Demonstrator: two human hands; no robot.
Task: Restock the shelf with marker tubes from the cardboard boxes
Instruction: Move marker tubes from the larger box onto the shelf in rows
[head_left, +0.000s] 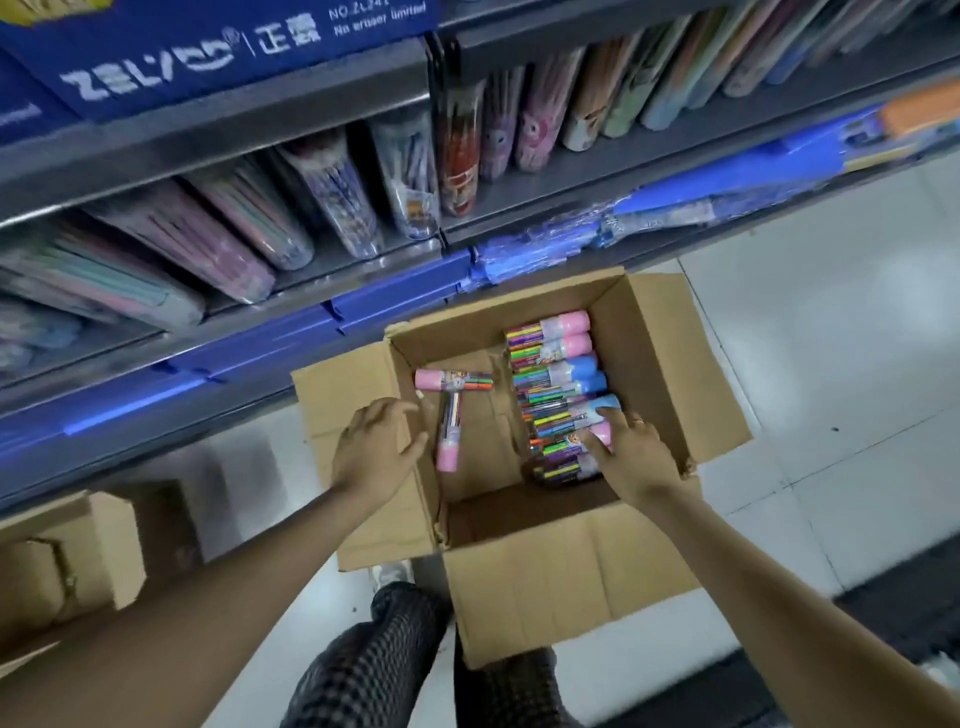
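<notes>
The grey metal shelf (218, 124), stocked with clear tubes of pens, runs along the far side of the open brown cardboard box (519, 415) at your feet. A second brown cardboard box (67, 561) stands well to the left of the open one. Inside the open box, a stack of clear marker tubes with pink and blue caps (558, 384) fills the right half; two loose pink-capped marker tubes (451, 410) lie in the left half. Your right hand (631, 457) presses spread fingers onto the stack's nearest tubes, gripping none. Your left hand (376, 447) hovers half open over the box's left wall, holding nothing.
</notes>
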